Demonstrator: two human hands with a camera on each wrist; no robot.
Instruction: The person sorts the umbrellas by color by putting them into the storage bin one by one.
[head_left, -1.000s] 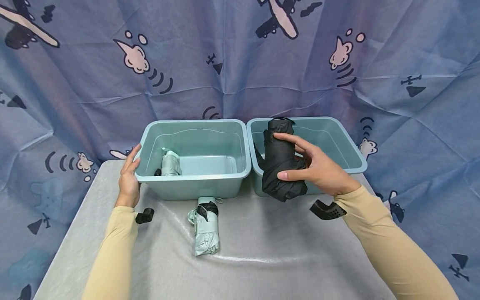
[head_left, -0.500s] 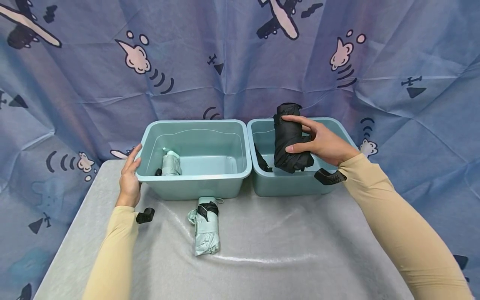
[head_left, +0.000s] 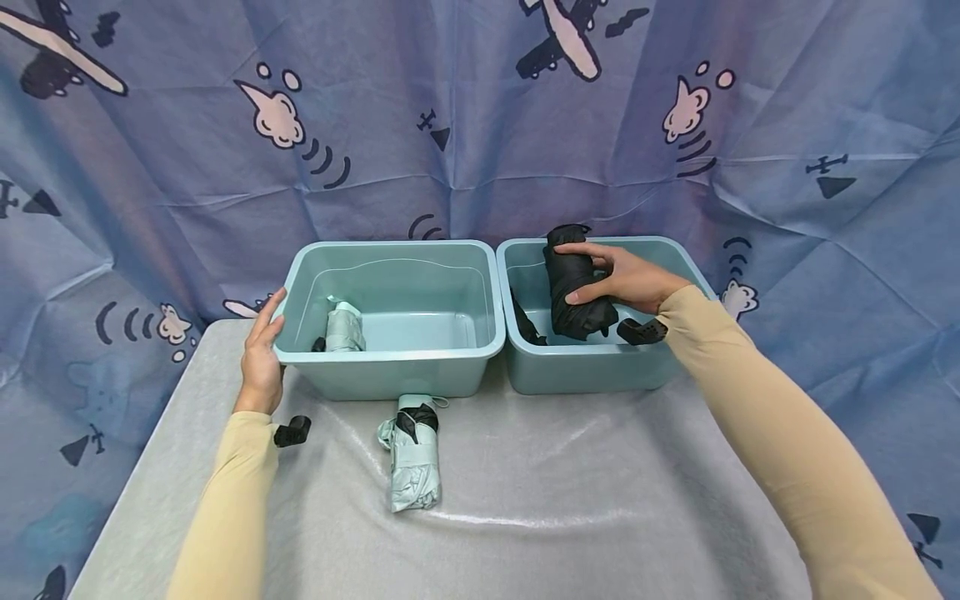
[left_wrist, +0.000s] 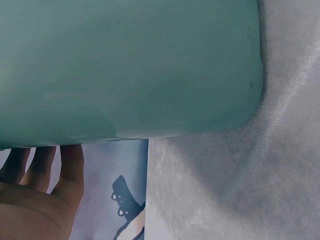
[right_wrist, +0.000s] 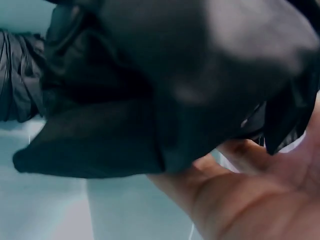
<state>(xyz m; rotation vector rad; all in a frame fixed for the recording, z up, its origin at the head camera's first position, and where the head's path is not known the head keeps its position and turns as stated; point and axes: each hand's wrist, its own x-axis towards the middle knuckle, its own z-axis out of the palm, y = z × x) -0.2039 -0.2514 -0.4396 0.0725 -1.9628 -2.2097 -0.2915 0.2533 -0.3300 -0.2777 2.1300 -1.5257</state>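
My right hand (head_left: 626,277) grips a black folded umbrella (head_left: 567,279), thumb on the near side and fingers across its upper part. The umbrella leans at a tilt inside the right green bin (head_left: 585,372), its top rising past the back rim. Beside it in that bin lies another black fabric bundle (right_wrist: 19,75), partly hidden. My left hand (head_left: 260,367) rests with extended fingers against the left side of the left green bin (head_left: 390,357). Within that bin, a pale green folded umbrella (head_left: 345,327) lies near the left end, next to a small dark piece.
Another pale green folded umbrella (head_left: 415,467) with a black patch lies on the grey table (head_left: 540,533) before the left bin. The bins stand side by side. A blue patterned curtain (head_left: 480,117) hangs close behind them.
My right hand has carried the black umbrella from above the right bin's front rim back and down into the bin. The left hand and left bin have stayed put.
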